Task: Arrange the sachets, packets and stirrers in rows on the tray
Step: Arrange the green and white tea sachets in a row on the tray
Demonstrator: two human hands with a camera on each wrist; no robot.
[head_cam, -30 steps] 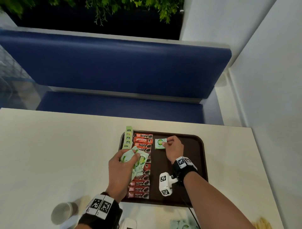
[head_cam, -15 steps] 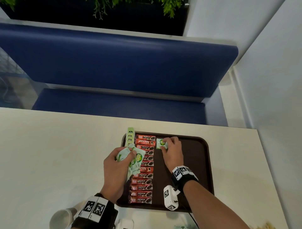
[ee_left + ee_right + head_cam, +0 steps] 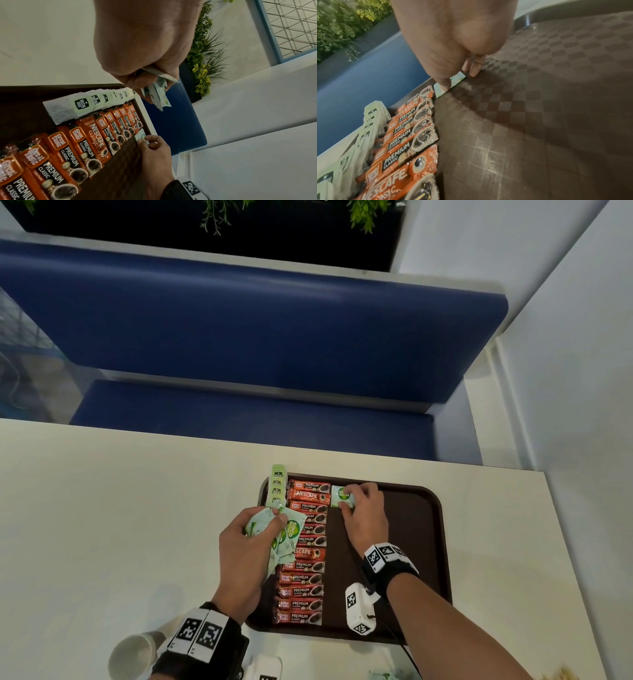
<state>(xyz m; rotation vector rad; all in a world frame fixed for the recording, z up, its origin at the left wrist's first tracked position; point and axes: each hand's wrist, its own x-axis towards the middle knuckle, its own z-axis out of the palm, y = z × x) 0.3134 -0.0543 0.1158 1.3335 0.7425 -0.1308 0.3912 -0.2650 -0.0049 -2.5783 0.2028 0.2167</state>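
I see my right hand [image 3: 364, 517] pinching a green sachet [image 3: 342, 496] flat on the tray [image 3: 421, 542], far end, just right of the coffee packets [image 3: 305, 553]; my left hand [image 3: 246, 553] grips a sachet bundle [image 3: 281, 534].

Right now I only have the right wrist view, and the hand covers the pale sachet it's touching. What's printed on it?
Observer: The head view shows a round green logo on that green-logo sachet; the right hand holds it beside the top coffee sticks.
Operator: And the other hand?
Observer: The left hand grips a bunch of matching sachets over the left side of the tray.
Operator: Anything off the tray?
Observer: A paper cup sits on the table by the left wrist.
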